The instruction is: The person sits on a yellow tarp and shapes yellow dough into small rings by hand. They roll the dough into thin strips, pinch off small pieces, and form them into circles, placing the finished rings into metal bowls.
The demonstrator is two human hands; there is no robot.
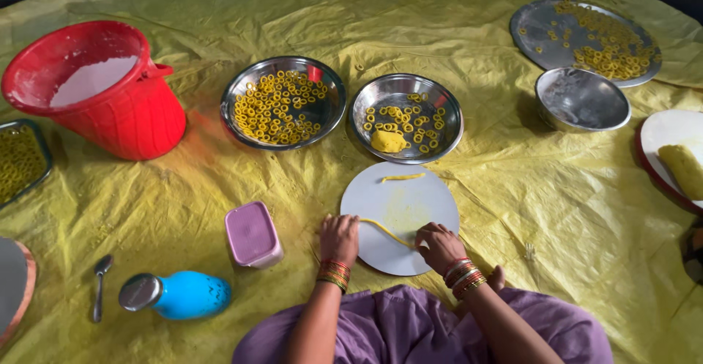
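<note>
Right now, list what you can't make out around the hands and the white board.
Head view only:
- Left hand and right hand: fingertips curl down onto the dough strand, so the grip is hidden.
- White board: near edge covered by the hands.
- Red bucket: its wall hides how deep the white powder goes.
- Tray of rings: cut off by the left edge.
- Dough roll on the plate: cut off by the right edge.

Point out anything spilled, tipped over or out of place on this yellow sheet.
The blue bottle lies on its side near the spoon; nothing seems to leak. The red bucket leans, white powder inside. Both hands, left hand and right hand, press a dough strand on the white board.
</note>
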